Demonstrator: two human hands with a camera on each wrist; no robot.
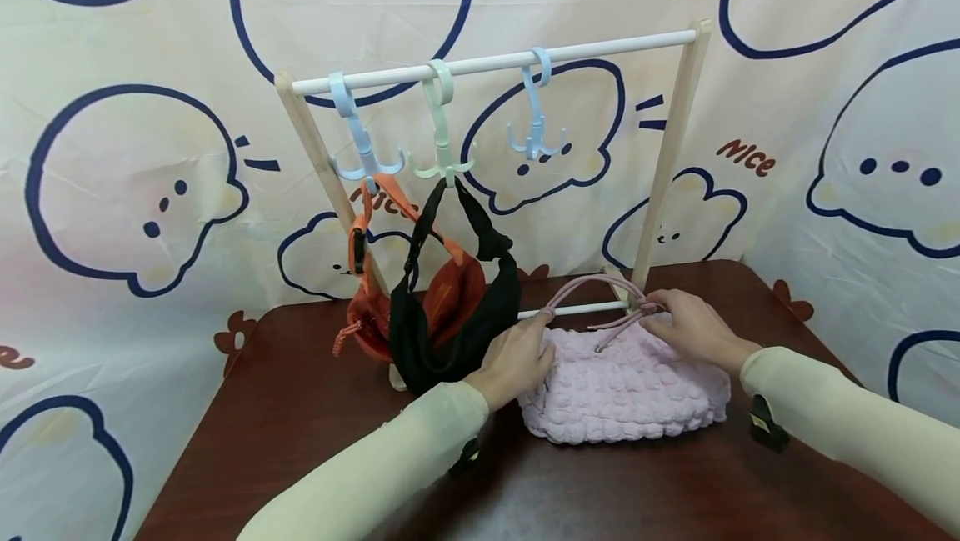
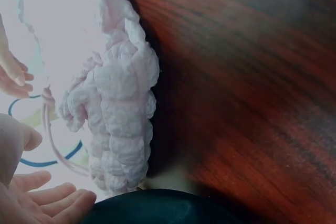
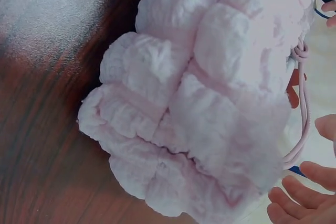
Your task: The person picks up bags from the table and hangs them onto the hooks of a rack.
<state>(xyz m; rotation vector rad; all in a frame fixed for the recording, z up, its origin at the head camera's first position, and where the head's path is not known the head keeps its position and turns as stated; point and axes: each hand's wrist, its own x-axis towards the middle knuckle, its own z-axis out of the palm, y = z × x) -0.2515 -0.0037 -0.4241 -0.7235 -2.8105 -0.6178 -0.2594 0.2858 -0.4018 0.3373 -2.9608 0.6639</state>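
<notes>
On table (image 1: pixel 300 458), pink bag (image 1: pixel 622 395); left hand (image 1: pixel 517 358) and right hand (image 1: pixel 693 328) near its strap (image 3: pixel 303 98), fingers of both loosely apart.

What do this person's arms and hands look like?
Long, pale cream sleeves reach the wrists; the left hand and right hand are bare. A small dark object sits near each wrist, the right one showing a yellowish marking.

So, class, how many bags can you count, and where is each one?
3: the orange bag hangs from the left blue hook, the black shoulder bag from the green hook, and the pink chunky-knit bag sits on the table. No others show.
</notes>
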